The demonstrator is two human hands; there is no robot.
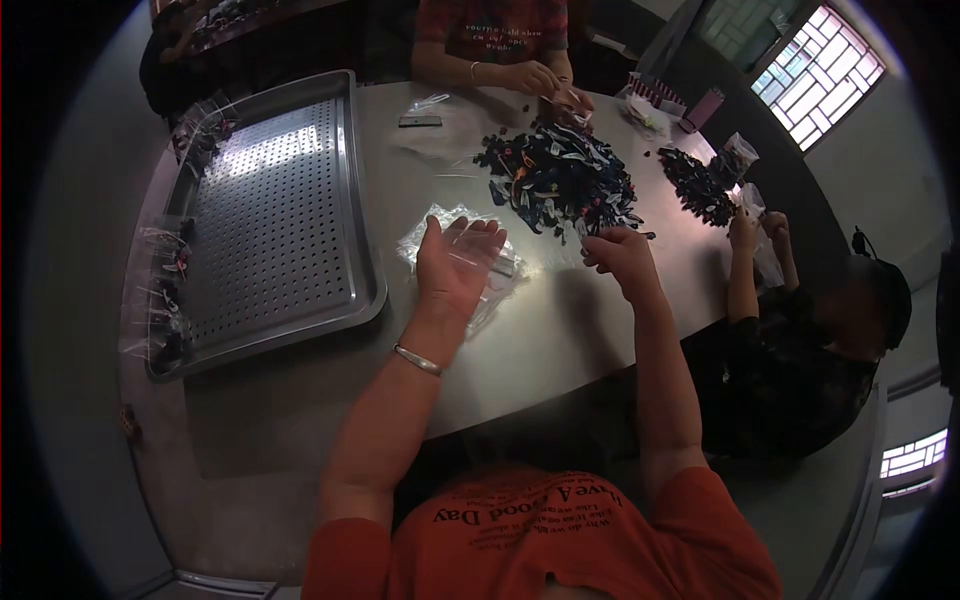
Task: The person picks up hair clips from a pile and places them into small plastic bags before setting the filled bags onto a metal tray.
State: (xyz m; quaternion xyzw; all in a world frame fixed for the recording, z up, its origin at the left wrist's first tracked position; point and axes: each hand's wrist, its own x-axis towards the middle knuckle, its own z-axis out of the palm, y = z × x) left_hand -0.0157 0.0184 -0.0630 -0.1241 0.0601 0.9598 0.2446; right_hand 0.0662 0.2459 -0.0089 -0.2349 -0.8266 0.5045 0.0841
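Note:
My left hand (455, 270) is palm up with its fingers stretched out, a clear plastic bag (465, 258) lying across the palm and fingers. Under and around that hand spreads a stack of clear plastic bags (500, 292) on the metal table. My right hand (622, 262) is closed in a pinch at the near edge of a heap of small dark pieces (565, 180), mixed with pale, orange and red bits. A small pale glint shows at its fingertips, but I cannot tell what they pinch.
A large perforated metal tray (365, 220) stands at the left, with filled clear bags (165, 270) along its outer side. One person (490, 45) works across the table, another (800, 350) at the right by a smaller dark pile (695, 185). A pink box (702, 108) stands beyond.

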